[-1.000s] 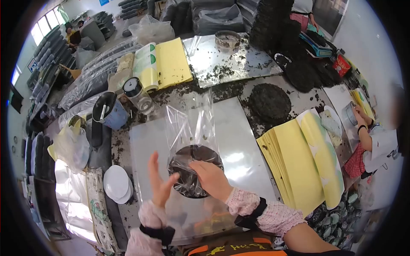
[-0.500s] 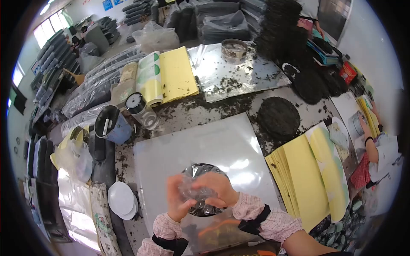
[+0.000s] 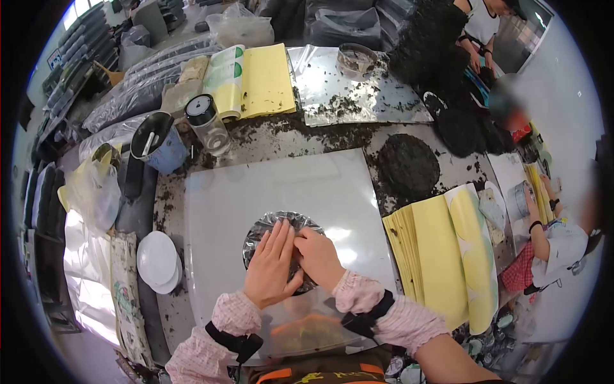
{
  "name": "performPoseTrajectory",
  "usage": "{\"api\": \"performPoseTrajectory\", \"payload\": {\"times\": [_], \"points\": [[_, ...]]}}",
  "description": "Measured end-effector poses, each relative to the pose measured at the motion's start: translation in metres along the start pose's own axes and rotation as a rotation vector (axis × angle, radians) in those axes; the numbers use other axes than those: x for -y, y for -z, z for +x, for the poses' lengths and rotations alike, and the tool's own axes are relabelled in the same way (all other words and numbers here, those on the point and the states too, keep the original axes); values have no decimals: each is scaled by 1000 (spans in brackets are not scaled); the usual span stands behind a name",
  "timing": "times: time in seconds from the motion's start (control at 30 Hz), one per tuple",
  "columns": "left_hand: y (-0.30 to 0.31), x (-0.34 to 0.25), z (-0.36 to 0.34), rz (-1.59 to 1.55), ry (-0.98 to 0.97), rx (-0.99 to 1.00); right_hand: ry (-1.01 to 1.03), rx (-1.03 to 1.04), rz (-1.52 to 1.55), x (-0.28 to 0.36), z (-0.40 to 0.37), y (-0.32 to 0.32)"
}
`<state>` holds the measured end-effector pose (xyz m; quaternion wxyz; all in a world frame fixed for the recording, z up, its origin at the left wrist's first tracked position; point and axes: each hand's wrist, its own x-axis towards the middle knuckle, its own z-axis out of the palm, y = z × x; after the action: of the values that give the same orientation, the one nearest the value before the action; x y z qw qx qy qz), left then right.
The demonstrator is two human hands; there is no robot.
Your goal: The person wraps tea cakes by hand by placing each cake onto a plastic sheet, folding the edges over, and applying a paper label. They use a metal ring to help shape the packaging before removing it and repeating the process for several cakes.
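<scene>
A dark round bundle in shiny clear plastic film [image 3: 256, 234] lies on the smooth grey board [image 3: 217, 205] in front of me. My left hand [image 3: 274, 265] rests flat across its top, fingers straight and held together. Beside it, my right hand [image 3: 320, 257] has curled fingers pressed to the bundle's right side, closed on the plastic film. Its fingertips are partly hidden behind the left hand. Both forearms wear pink sleeves with black bands.
Yellow paper sheets [image 3: 435, 262] lie right of the board, near a dark flaky disc [image 3: 409, 166]. Left are white round lids [image 3: 157, 261], a blue bucket [image 3: 160, 144] and a clear jar [image 3: 210, 128]. A metal ring [image 3: 356, 59] stands farther back. Other people work at right.
My hands were raised and cupped over the bundle, gathering loose film. Now the left is flattened on top and the right pressed against the side. The camera view has shifted.
</scene>
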<state>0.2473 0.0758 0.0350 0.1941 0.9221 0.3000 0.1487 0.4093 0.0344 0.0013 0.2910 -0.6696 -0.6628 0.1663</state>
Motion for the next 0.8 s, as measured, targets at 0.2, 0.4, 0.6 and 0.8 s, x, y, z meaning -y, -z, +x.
{"api": "performPoseTrajectory", "payload": {"times": [0.2,0.4,0.6,0.8], "points": [[-7,-6,1,269,56,84,-172,-139,438,-24,-30,92],[-12,-3,-3,244,70,79,-864,-367,-937,-314,-204,288],[-13,-2,-2,215,47,137,-637,-126,-796,-174,-273,191],[-10,-4,-1,213,56,201,-658,-743,-458,-134,-326,165]]}}
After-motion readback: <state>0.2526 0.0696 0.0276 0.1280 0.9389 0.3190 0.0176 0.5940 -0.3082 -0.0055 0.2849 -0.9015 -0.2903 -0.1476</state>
